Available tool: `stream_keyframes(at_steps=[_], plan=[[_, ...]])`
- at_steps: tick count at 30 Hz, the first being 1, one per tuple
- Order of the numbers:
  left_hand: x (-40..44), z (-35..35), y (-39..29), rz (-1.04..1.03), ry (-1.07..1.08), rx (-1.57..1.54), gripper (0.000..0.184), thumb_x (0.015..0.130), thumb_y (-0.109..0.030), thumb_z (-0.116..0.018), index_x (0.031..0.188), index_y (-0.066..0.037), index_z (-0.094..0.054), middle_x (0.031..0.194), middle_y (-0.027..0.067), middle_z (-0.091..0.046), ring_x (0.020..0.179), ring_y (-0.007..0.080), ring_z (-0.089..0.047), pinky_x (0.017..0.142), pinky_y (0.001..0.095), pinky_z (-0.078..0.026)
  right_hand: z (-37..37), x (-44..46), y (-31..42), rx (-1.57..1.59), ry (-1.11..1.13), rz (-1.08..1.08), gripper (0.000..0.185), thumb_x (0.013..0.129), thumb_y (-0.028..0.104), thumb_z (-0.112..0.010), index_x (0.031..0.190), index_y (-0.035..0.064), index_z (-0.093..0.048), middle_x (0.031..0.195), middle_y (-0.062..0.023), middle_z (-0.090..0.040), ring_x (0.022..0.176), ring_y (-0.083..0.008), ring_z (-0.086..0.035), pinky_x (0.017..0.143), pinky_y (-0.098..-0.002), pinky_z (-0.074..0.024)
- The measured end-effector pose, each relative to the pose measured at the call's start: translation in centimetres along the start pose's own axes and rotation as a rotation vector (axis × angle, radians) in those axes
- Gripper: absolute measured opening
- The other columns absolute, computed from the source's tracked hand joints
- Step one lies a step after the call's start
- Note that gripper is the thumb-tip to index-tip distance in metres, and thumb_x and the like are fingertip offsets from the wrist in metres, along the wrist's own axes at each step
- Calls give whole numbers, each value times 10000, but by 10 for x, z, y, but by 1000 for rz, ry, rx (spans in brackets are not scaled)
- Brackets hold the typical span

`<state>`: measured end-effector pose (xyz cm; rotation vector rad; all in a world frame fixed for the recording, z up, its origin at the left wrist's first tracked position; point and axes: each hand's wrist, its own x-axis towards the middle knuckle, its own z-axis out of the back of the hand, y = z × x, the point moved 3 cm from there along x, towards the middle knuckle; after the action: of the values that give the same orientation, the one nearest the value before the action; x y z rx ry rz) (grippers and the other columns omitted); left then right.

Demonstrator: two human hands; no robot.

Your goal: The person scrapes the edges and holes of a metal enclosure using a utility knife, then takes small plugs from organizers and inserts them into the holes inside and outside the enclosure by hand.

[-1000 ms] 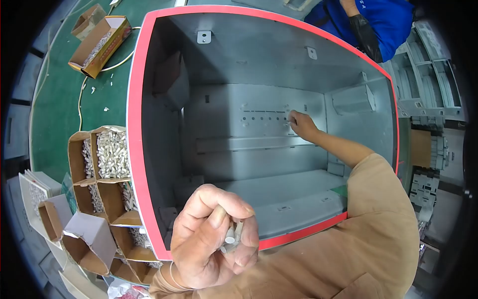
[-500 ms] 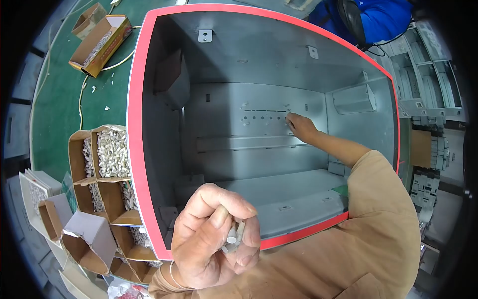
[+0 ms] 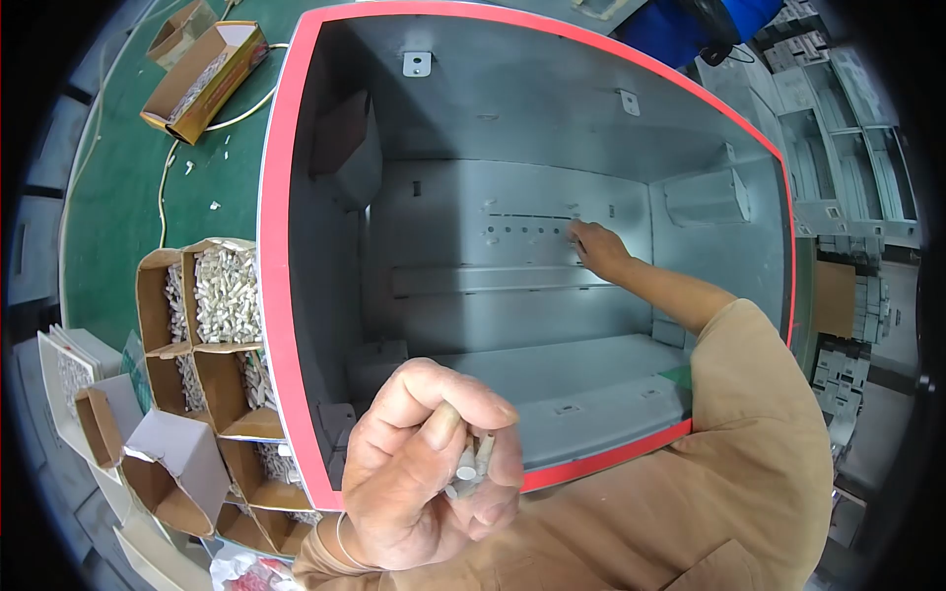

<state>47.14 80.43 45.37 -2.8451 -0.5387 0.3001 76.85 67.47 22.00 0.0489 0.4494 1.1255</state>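
Note:
In the lower middle of the head view, my left hand (image 3: 419,483) is curled around several small whitish plugs (image 3: 467,469), whose round ends show between thumb and fingers. My right hand (image 3: 601,251) reaches deep into a large grey metal box with a red rim (image 3: 277,246). Its fingertips are pinched against the far panel, at the right end of a row of small round holes (image 3: 539,230) below a thin slot. Whatever the pinch holds, if anything, is too small to make out.
Left of the box stand cardboard compartments (image 3: 222,424) with many small white pieces (image 3: 227,295). An open yellow carton (image 3: 207,84) lies on the green table (image 3: 118,207) beside a pale cable. Grey metal parts (image 3: 847,148) are stacked at right. Blue cloth (image 3: 665,34) shows at the top.
The view has shifted slightly, moving the box a little in the picture. My right hand stays at the right end of the hole row, and my left still holds the plugs.

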Motion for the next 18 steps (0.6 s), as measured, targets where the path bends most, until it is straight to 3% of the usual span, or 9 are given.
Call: stream_keyframes(at_steps=[18], plan=[[0,0,1,3,9,-18,204,902,-150,-323,985,11,-416,716,154,-499,479,100,-410,394,210,-342,0,1,-1,-18,11,14,145,731,21,-444,874,29,-428,744,-166,-551,727,-335,-532,636,-424,-421]])
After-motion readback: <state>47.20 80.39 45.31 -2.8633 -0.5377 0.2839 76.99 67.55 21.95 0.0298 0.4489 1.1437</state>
